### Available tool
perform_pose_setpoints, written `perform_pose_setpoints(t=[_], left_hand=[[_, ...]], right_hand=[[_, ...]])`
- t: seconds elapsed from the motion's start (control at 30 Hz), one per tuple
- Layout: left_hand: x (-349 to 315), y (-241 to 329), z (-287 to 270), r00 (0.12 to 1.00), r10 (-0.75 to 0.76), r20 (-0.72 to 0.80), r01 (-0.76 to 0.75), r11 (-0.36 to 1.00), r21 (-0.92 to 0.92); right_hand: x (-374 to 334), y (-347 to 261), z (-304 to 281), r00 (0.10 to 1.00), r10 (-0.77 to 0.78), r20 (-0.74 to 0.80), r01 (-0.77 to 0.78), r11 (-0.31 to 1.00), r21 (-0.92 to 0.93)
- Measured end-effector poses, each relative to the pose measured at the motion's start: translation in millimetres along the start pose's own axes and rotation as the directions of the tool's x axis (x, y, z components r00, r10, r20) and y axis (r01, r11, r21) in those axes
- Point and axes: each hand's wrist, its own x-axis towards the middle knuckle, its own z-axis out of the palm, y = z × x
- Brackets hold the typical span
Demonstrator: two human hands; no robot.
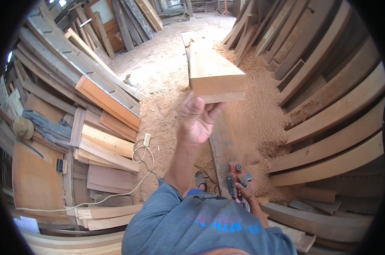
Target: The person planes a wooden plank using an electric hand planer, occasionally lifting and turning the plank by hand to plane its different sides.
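Sawdust [262,102] carpets workshop floor [160,106] — left grip [198,121] holding timber [218,83], right grip [246,192] clasping planer [238,169].

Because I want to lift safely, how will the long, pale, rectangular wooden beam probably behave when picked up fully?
The long, pale, rectangular wooden beam would probably stay stiff, given its thick end. Its length and thickness suggest considerable weight. Its flat faces make rolling unlikely.
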Motion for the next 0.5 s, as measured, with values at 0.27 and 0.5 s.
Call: perform_pose_setpoints(t=[0.27, 0.5], left_hand=[[21, -35, 25, 0.996, -0.070, 0.046, 0.074, 0.994, -0.085], [27, -41, 40, 0.997, -0.037, 0.061, 0.041, 0.997, -0.063]], right_hand=[[-5, -16, 5, 0.996, -0.088, -0.031, 0.090, 0.991, 0.103], [6, 0, 2, 0.998, -0.040, -0.045, 0.042, 0.998, 0.036]])
